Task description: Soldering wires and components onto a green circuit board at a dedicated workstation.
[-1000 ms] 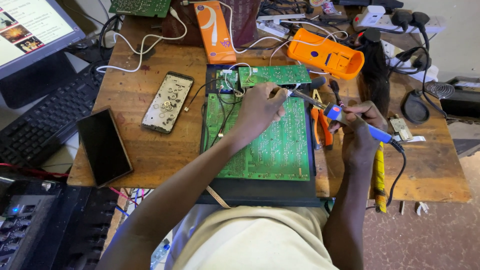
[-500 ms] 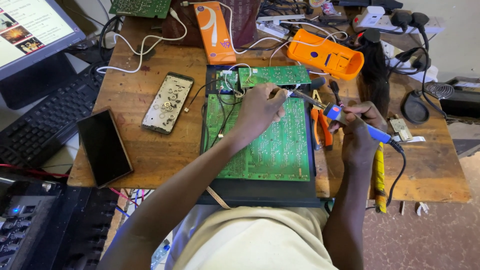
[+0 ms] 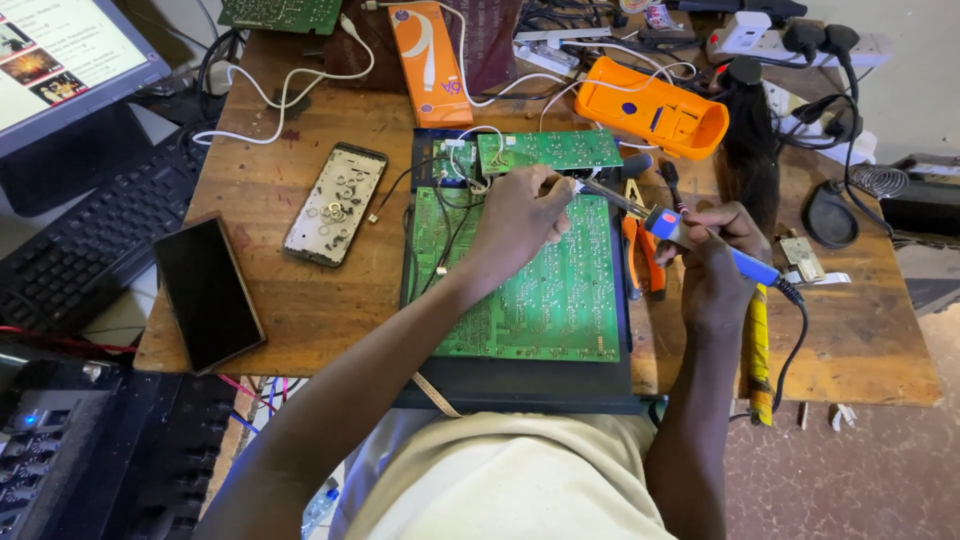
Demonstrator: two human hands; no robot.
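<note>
Nothing shifted: right hand (image 3: 722, 262) still gripped the soldering iron (image 3: 690, 235), left hand (image 3: 520, 215) stayed pinched, apparently on solder wire, over the large green circuit board (image 3: 540, 300).

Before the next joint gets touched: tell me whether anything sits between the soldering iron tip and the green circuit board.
Nothing visible blocks it. The right hand holds the blue-handled soldering iron, its tip reaching the top of the green circuit board beside the left hand's fingertips. The orange-handled pliers lie under the shaft, off the board's right edge.
</note>
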